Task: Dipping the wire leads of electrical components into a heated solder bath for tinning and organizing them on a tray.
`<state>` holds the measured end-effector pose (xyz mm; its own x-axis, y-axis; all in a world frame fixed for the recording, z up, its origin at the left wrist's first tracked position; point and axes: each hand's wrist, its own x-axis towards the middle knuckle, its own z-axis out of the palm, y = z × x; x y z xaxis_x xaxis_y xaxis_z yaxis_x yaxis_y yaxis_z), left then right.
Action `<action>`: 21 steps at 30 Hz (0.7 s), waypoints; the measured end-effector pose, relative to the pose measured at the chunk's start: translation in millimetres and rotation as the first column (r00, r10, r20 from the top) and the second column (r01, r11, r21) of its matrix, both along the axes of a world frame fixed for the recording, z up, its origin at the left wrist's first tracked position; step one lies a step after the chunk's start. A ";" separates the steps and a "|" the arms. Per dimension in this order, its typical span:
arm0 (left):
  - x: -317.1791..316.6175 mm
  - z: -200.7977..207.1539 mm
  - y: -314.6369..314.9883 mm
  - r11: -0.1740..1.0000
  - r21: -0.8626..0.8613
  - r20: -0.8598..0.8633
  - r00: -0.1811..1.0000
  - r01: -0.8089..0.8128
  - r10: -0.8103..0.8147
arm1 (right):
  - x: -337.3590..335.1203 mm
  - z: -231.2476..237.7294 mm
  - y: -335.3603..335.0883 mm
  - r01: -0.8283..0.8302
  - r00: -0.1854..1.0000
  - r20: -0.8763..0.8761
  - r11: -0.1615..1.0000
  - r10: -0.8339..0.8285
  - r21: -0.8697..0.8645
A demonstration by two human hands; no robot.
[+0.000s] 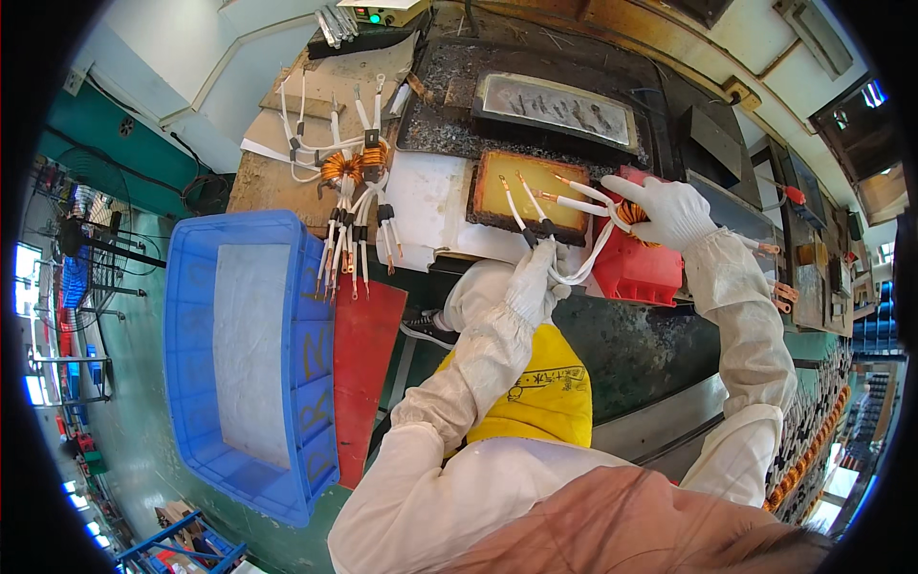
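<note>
My gloved right hand point(674, 212) is closed around a copper-wound coil point(629, 214) with white sleeved leads. My gloved left hand point(537, 277) pinches some of those leads point(572, 277) lower down, and their bare copper ends and lugs point up and to the left. These ends are over a shallow tray of yellowish material point(545, 182); I cannot tell whether any touch it. Just behind the coil and below my right hand is a red plastic bin point(639, 268). On the bench to the left lie more copper coils point(342, 168) with white leads, some hanging over the edge.
Behind the yellow tray stands a dark rectangular pot with a silvery, streaked surface point(559, 107). A blue crate point(296, 383) is at my left, beside a red board point(368, 354). More copper-ended leads point(784, 295) lie at the right. A fan point(91, 230) stands far left.
</note>
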<state>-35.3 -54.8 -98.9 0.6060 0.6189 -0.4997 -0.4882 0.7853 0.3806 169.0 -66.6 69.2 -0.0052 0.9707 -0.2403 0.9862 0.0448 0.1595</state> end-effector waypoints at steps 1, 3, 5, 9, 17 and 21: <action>0.3 1.1 0.1 1.000 -0.015 0.004 1.000 -0.004 0.004 | -1.1 1.8 0.5 0.005 1.000 -0.001 1.000 -0.005 -0.011; 0.3 -1.9 1.1 1.000 -0.017 0.006 1.000 -0.003 0.003 | -1.9 2.5 2.0 0.007 1.000 -0.004 1.000 -0.007 -0.021; 0.3 -2.9 1.6 1.000 -0.019 0.007 1.000 -0.001 0.001 | -0.9 1.7 3.1 -0.002 1.000 -0.004 1.000 0.002 -0.026; 0.6 -5.2 2.2 1.000 -0.013 0.003 1.000 0.006 -0.006 | 1.0 0.5 4.2 -0.019 1.000 -0.013 1.000 0.019 -0.018; 2.1 -5.7 3.7 1.000 -0.019 0.007 1.000 0.018 -0.018 | 1.3 1.2 6.4 -0.030 0.999 -0.010 0.999 0.030 -0.009; 2.2 3.4 1.3 1.000 -0.009 -0.015 1.000 0.017 -0.018 | -0.9 4.5 8.4 -0.007 0.999 -0.037 0.999 0.006 -0.035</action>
